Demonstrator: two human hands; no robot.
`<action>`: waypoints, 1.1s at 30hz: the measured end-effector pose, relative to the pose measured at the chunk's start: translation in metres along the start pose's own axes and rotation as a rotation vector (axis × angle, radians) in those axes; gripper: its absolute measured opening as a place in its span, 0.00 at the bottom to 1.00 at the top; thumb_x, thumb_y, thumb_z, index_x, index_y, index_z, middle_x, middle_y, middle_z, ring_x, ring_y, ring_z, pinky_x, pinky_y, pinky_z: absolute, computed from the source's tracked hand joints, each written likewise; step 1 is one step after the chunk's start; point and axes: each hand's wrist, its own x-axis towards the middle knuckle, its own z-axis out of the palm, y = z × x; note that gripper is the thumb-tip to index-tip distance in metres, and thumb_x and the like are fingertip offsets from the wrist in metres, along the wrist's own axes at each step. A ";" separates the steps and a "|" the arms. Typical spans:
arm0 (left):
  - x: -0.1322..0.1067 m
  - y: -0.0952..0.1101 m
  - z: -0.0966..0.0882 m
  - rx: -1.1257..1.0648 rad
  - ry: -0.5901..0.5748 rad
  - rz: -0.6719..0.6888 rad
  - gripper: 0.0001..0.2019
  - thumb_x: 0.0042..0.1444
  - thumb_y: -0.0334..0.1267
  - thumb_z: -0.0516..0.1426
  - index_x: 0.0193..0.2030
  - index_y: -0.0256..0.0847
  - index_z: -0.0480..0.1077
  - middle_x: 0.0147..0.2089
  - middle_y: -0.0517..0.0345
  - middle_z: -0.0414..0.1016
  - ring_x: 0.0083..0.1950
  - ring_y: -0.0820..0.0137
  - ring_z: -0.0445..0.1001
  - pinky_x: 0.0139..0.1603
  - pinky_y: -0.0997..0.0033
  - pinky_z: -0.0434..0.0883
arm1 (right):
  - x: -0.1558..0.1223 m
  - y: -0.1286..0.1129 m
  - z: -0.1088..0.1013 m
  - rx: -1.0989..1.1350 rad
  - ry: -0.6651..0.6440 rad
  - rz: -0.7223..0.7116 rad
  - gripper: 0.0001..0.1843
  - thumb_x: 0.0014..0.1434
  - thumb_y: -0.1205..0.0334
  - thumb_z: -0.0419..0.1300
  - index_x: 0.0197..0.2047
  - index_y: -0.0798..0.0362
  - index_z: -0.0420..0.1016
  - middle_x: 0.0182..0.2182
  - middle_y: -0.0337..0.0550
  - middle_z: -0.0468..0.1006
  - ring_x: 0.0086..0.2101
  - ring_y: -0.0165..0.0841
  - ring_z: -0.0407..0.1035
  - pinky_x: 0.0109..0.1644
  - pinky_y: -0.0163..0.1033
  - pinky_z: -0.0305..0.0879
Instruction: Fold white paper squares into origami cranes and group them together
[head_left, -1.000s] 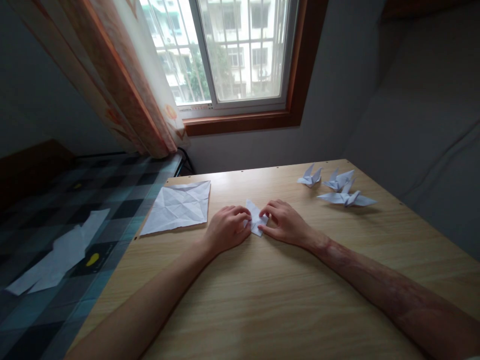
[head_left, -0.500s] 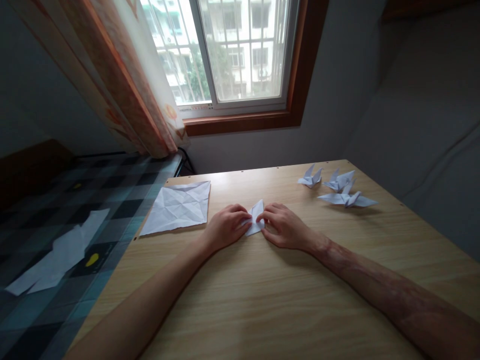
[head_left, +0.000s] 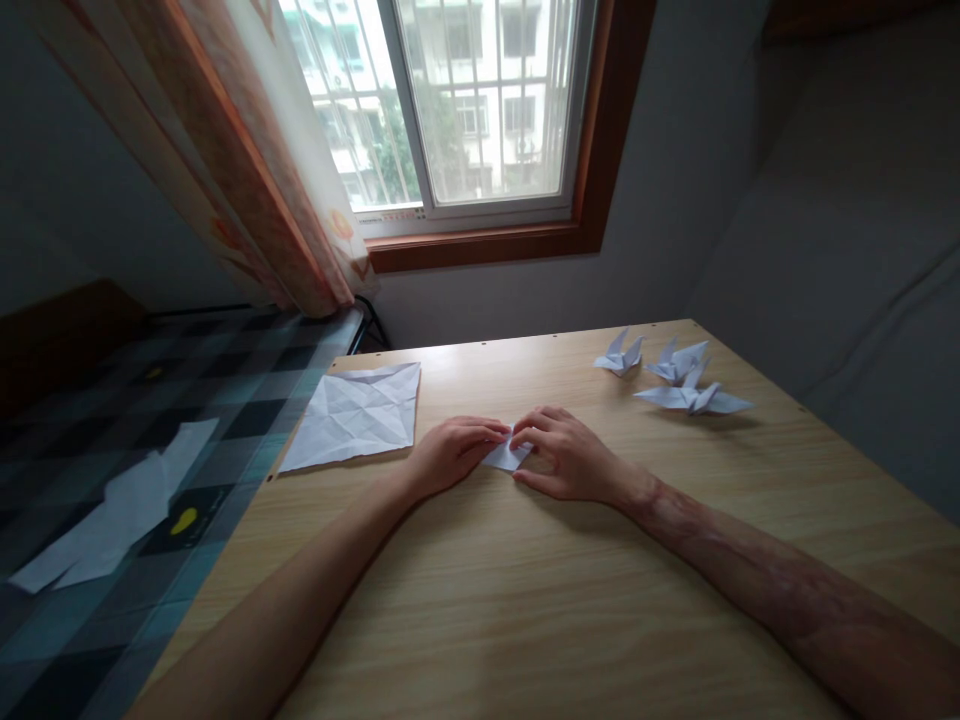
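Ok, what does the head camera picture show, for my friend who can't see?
A person's left hand and right hand touch a small folded white paper on a wooden table. A creased white sheet lies to the left; three folded paper birds sit at the far right.

Fingertips of a left hand (head_left: 452, 455) and a right hand (head_left: 574, 455) meet over a small folded white paper (head_left: 508, 459) on a pale wooden table (head_left: 487, 600), the right thumb apart from its fingers. A creased sheet (head_left: 360, 415) lies flat at far left; three folded paper birds (head_left: 697, 399) stand at far right. Left of the table, white paper scraps (head_left: 139, 500) rest on a checked bed (head_left: 247, 375), near a patterned curtain (head_left: 262, 170) and a window (head_left: 495, 110).
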 end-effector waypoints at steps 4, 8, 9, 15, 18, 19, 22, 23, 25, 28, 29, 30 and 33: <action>0.001 0.005 -0.004 0.113 0.011 -0.041 0.13 0.76 0.38 0.56 0.52 0.45 0.84 0.52 0.49 0.86 0.52 0.64 0.83 0.58 0.62 0.79 | 0.001 0.001 0.001 -0.016 -0.002 -0.021 0.12 0.67 0.56 0.73 0.50 0.47 0.81 0.49 0.46 0.85 0.47 0.43 0.77 0.59 0.51 0.69; 0.002 0.016 -0.007 0.168 0.008 -0.033 0.10 0.70 0.36 0.60 0.51 0.45 0.84 0.51 0.49 0.84 0.50 0.63 0.82 0.57 0.61 0.78 | 0.001 0.003 0.004 -0.031 0.015 -0.039 0.08 0.70 0.53 0.70 0.48 0.47 0.82 0.46 0.45 0.86 0.46 0.42 0.78 0.57 0.50 0.70; 0.002 0.019 -0.007 0.170 -0.005 -0.017 0.10 0.68 0.37 0.62 0.52 0.45 0.83 0.51 0.49 0.83 0.50 0.62 0.82 0.57 0.60 0.78 | 0.001 0.003 0.004 -0.034 0.015 -0.043 0.08 0.71 0.53 0.70 0.48 0.47 0.82 0.46 0.45 0.87 0.45 0.42 0.78 0.56 0.50 0.70; 0.000 0.025 -0.008 0.219 -0.009 0.019 0.08 0.65 0.45 0.67 0.45 0.45 0.84 0.45 0.53 0.85 0.43 0.64 0.83 0.48 0.64 0.78 | 0.002 0.003 0.006 -0.100 0.008 -0.111 0.08 0.73 0.52 0.67 0.49 0.47 0.83 0.44 0.46 0.87 0.44 0.42 0.78 0.55 0.51 0.71; -0.002 0.023 -0.008 0.195 -0.002 0.021 0.06 0.67 0.43 0.66 0.43 0.47 0.85 0.44 0.55 0.86 0.41 0.67 0.84 0.44 0.68 0.77 | 0.001 0.003 0.008 -0.107 0.010 -0.141 0.06 0.74 0.54 0.66 0.48 0.46 0.83 0.44 0.45 0.87 0.43 0.41 0.78 0.53 0.49 0.72; -0.002 0.022 -0.008 0.191 -0.003 0.028 0.05 0.67 0.43 0.66 0.43 0.48 0.86 0.44 0.55 0.87 0.41 0.68 0.85 0.44 0.68 0.77 | 0.000 0.003 0.009 -0.106 0.011 -0.148 0.05 0.73 0.55 0.66 0.47 0.46 0.83 0.44 0.45 0.87 0.43 0.40 0.78 0.52 0.49 0.72; -0.002 0.022 -0.007 0.173 -0.017 0.062 0.06 0.67 0.44 0.67 0.42 0.48 0.86 0.44 0.55 0.88 0.43 0.66 0.86 0.49 0.66 0.79 | 0.000 0.002 0.009 -0.105 0.015 -0.169 0.04 0.73 0.58 0.66 0.46 0.46 0.83 0.44 0.45 0.87 0.42 0.40 0.78 0.51 0.48 0.72; -0.002 0.021 -0.007 0.161 -0.022 0.071 0.06 0.67 0.44 0.68 0.41 0.48 0.85 0.45 0.55 0.88 0.44 0.66 0.86 0.50 0.65 0.79 | 0.001 0.002 0.009 -0.102 0.015 -0.172 0.04 0.73 0.59 0.65 0.46 0.46 0.83 0.44 0.44 0.87 0.42 0.40 0.78 0.51 0.48 0.72; -0.001 0.021 -0.007 0.132 -0.028 0.077 0.07 0.67 0.44 0.68 0.39 0.47 0.84 0.45 0.55 0.88 0.45 0.66 0.87 0.53 0.64 0.79 | 0.001 0.002 0.008 -0.089 0.014 -0.168 0.04 0.73 0.61 0.65 0.46 0.46 0.83 0.44 0.44 0.87 0.42 0.40 0.78 0.51 0.48 0.72; 0.000 0.021 -0.007 0.094 -0.026 0.072 0.07 0.67 0.42 0.67 0.37 0.46 0.84 0.44 0.55 0.89 0.45 0.66 0.87 0.54 0.63 0.79 | 0.001 0.002 0.007 -0.049 0.019 -0.142 0.04 0.73 0.61 0.65 0.46 0.46 0.82 0.44 0.44 0.87 0.42 0.39 0.78 0.52 0.48 0.73; 0.000 0.020 -0.007 0.086 -0.026 0.071 0.07 0.68 0.41 0.67 0.37 0.47 0.84 0.44 0.55 0.89 0.45 0.66 0.86 0.55 0.63 0.79 | 0.001 0.002 0.007 -0.028 0.021 -0.126 0.04 0.73 0.61 0.65 0.47 0.46 0.82 0.44 0.44 0.87 0.42 0.39 0.78 0.52 0.47 0.73; 0.000 0.020 -0.007 0.081 -0.028 0.069 0.07 0.68 0.41 0.66 0.38 0.47 0.84 0.44 0.55 0.89 0.45 0.66 0.86 0.55 0.63 0.79 | 0.001 0.002 0.007 -0.004 0.024 -0.104 0.04 0.73 0.61 0.65 0.49 0.46 0.82 0.45 0.45 0.86 0.43 0.39 0.79 0.52 0.47 0.74; 0.000 0.019 -0.006 0.065 -0.030 0.056 0.06 0.68 0.41 0.66 0.40 0.47 0.84 0.44 0.54 0.89 0.45 0.66 0.86 0.54 0.63 0.79 | -0.001 0.002 0.007 0.062 0.042 -0.036 0.11 0.72 0.60 0.66 0.56 0.46 0.80 0.50 0.48 0.84 0.46 0.41 0.79 0.52 0.46 0.75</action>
